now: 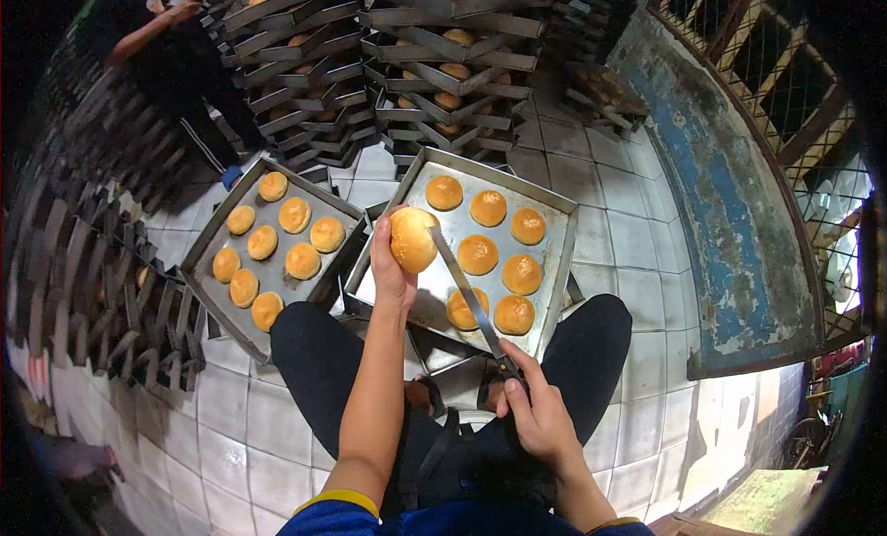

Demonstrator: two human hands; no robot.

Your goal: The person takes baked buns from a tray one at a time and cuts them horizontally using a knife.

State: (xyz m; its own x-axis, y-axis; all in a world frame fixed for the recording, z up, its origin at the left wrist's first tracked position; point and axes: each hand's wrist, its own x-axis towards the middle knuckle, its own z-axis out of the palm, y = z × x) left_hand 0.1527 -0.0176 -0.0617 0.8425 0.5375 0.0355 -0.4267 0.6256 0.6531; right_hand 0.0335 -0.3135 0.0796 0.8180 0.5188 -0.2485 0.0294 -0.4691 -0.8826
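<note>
My left hand (392, 263) is closed around a round golden bun (413, 240), held up above the left part of a metal tray (561, 259). In my right hand (534, 402) is the dark handle of a long knife (466, 292). Its blade slants up and left, and the tip is at the right side of the held bun; whether it cuts in I cannot tell. Several glossy buns (478, 254) sit in the tray below, some near the blade. To the left, another tray (208, 245) carries several paler buns (262, 241).
Tall stacks of metal trays (453, 51) with buns stand behind. More stacked trays (111, 296) are at the left. A person in dark clothes (176, 65) stands at the upper left. A worn blue-grey wall (730, 213) curves along the right. White tiles (637, 296) cover the floor.
</note>
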